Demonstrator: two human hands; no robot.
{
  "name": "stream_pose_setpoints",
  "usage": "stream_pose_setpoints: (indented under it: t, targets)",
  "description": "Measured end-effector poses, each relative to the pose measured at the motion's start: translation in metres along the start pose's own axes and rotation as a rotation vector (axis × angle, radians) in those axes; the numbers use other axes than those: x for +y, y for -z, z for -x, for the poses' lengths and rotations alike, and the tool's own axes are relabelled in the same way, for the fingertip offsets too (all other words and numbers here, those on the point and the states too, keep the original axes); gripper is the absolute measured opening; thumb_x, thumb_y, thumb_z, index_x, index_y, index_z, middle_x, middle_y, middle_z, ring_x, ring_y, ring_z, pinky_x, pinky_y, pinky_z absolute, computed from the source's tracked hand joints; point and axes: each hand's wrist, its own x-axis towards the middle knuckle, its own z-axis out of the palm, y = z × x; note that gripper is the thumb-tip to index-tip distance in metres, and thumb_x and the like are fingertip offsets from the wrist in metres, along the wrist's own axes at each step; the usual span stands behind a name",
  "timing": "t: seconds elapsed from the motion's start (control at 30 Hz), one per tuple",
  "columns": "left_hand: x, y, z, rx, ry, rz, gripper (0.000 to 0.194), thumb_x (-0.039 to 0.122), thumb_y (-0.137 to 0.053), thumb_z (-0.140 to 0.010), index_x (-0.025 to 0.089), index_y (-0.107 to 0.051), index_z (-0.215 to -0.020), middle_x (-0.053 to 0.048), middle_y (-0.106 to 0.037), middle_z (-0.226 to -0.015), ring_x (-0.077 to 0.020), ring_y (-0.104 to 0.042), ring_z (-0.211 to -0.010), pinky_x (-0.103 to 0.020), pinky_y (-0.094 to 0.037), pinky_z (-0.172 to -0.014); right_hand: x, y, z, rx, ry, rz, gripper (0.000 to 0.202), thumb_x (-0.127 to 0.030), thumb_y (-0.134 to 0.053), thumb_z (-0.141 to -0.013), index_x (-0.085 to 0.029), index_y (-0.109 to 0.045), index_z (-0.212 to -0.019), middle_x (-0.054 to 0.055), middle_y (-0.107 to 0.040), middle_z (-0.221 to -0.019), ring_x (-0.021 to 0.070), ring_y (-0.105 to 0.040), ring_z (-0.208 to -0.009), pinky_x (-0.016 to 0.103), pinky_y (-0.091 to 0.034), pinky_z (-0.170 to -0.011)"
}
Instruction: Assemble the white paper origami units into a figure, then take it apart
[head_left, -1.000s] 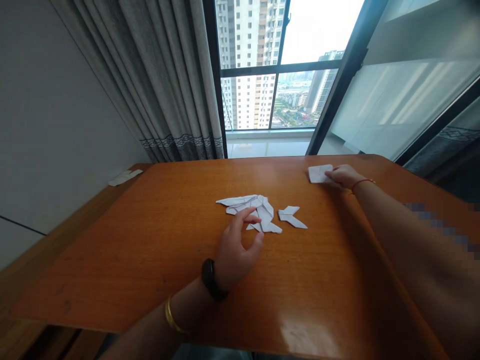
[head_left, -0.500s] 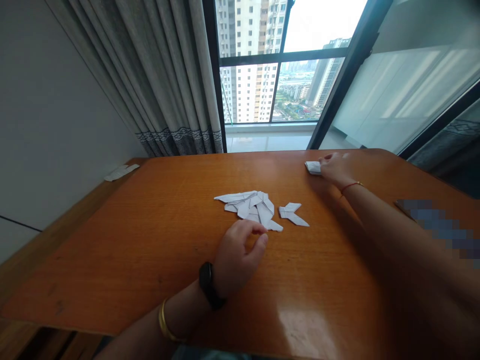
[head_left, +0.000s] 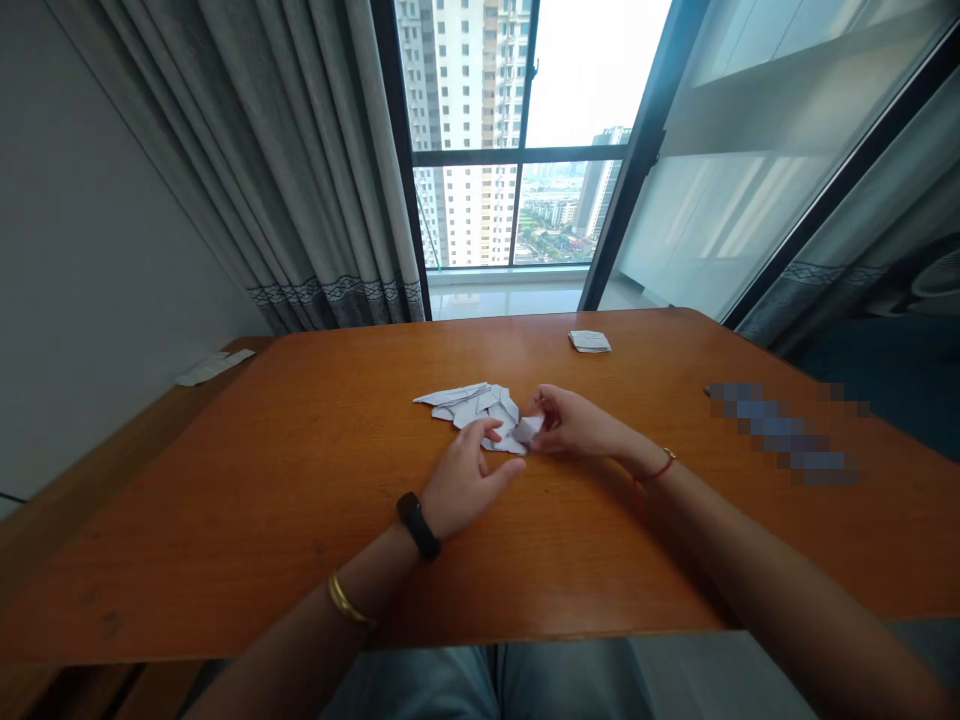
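Note:
A pile of folded white paper pieces (head_left: 466, 400) lies on the wooden table in front of me, a long point reaching left. My right hand (head_left: 566, 420) is at the right edge of this pile, thumb and fingers closed on a small folded paper piece (head_left: 528, 430). Part of that piece is covered by the fingers. Just below the pile is my left hand (head_left: 466, 482), thumb and fingers apart, holding nothing; its fingertips come close to the paper.
A small folded paper stack (head_left: 589, 342) sits near the table's far edge. Flat white paper (head_left: 215, 367) lies by the left wall. On the right is a blurred-out flat object (head_left: 784, 428). Curtain (head_left: 330, 200) and window stand behind the table (head_left: 225, 540).
My right hand has come back from the far paper stack to the pile and now grips a folded piece. The V-shaped piece no longer lies separately beside the pile. The view has shifted right.

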Motion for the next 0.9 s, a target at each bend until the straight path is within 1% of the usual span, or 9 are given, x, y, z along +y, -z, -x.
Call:
stream_pose_setpoints:
  t: [0.1,0.2,0.3,0.43,0.63,0.7,0.77,0.83,0.9]
  targets:
    - [-0.005,-0.001,-0.002,-0.117,0.043,0.068,0.026,0.037,-0.057,-0.082,0.018,-0.062,-0.098,0.0,-0.061,-0.077,-0.008,-0.043,-0.051,-0.021,-0.034,-0.05,-0.012,-0.005,-0.006,-0.158,0.09,-0.24,0.051,-0.025,-0.074,-0.059,-0.019,-0.046,-0.101,-0.003,-0.061,-0.072,0.0125,-0.058,-0.062,0.025,-0.047,-0.058]
    - [-0.012,0.0,-0.007,-0.063,0.11,0.161,0.021,0.036,-0.055,-0.084,0.016,-0.061,-0.085,0.001,-0.056,-0.065,-0.0101,-0.047,-0.055,-0.021,-0.035,-0.051,-0.01,-0.003,-0.027,0.07,0.046,-0.17,0.038,-0.028,-0.07,-0.064,-0.016,-0.052,-0.095,0.0,-0.062,-0.076,0.0126,-0.058,-0.065,0.026,-0.046,-0.061]
    - [-0.013,0.005,-0.012,0.113,0.054,0.129,0.021,0.037,-0.061,-0.08,0.016,-0.064,-0.081,-0.003,-0.06,-0.08,-0.0127,-0.053,-0.068,-0.023,-0.041,-0.059,0.003,-0.003,-0.053,0.342,-0.052,0.09,0.03,-0.034,-0.068,-0.067,-0.013,-0.06,-0.086,0.003,-0.062,-0.079,0.0135,-0.056,-0.067,0.025,-0.044,-0.061]
    - [-0.006,0.012,-0.015,0.209,0.004,0.368,0.024,0.04,-0.06,-0.08,0.016,-0.058,-0.081,-0.008,-0.062,-0.107,-0.0173,-0.061,-0.089,-0.027,-0.049,-0.073,0.016,-0.012,-0.072,0.325,-0.069,0.16,0.026,-0.028,-0.076,-0.057,-0.014,-0.06,-0.074,0.0,-0.061,-0.07,0.0121,-0.054,-0.064,0.022,-0.041,-0.057]
    - [0.0,0.013,-0.015,0.314,0.338,0.756,0.034,0.048,-0.058,-0.081,0.022,-0.039,-0.092,-0.002,-0.067,-0.087,-0.0124,-0.064,-0.057,-0.026,-0.053,-0.051,-0.002,-0.01,-0.044,0.395,-0.084,-0.057,0.024,-0.026,-0.067,-0.07,-0.014,-0.059,-0.089,0.001,-0.061,-0.07,0.0109,-0.052,-0.055,0.024,-0.042,-0.05]
    - [0.0,0.012,-0.015,0.31,0.419,0.81,0.03,0.044,-0.057,-0.083,0.022,-0.038,-0.092,-0.001,-0.066,-0.087,-0.0111,-0.064,-0.056,-0.027,-0.054,-0.051,-0.017,-0.012,-0.023,0.541,0.032,-0.133,0.023,-0.033,-0.062,-0.077,-0.015,-0.06,-0.092,0.004,-0.062,-0.075,0.0135,-0.054,-0.058,0.027,-0.044,-0.051]
    - [0.0,0.011,-0.015,0.286,0.463,0.817,0.026,0.041,-0.055,-0.085,0.022,-0.039,-0.092,-0.001,-0.065,-0.086,-0.0105,-0.063,-0.054,-0.027,-0.055,-0.05,-0.03,-0.021,-0.002,0.672,0.259,-0.03,0.019,-0.034,-0.056,-0.083,-0.018,-0.062,-0.092,0.008,-0.063,-0.088,0.0174,-0.058,-0.072,0.031,-0.048,-0.06]
    - [0.0,0.011,-0.015,0.263,0.466,0.8,0.023,0.037,-0.054,-0.085,0.022,-0.039,-0.093,-0.001,-0.065,-0.084,-0.0104,-0.063,-0.054,-0.027,-0.055,-0.05,-0.038,-0.033,0.015,0.602,0.5,0.211,0.016,-0.028,-0.051,-0.088,-0.022,-0.064,-0.093,0.009,-0.062,-0.1,0.0197,-0.058,-0.088,0.035,-0.048,-0.075]
    - [0.001,0.011,-0.016,0.251,0.464,0.795,0.021,0.033,-0.056,-0.084,0.023,-0.04,-0.094,0.0,-0.065,-0.082,-0.0103,-0.063,-0.053,-0.027,-0.055,-0.05,-0.039,-0.044,0.025,0.425,0.647,0.472,0.019,-0.022,-0.048,-0.089,-0.024,-0.066,-0.094,0.008,-0.063,-0.102,0.0203,-0.056,-0.094,0.037,-0.044,-0.082]
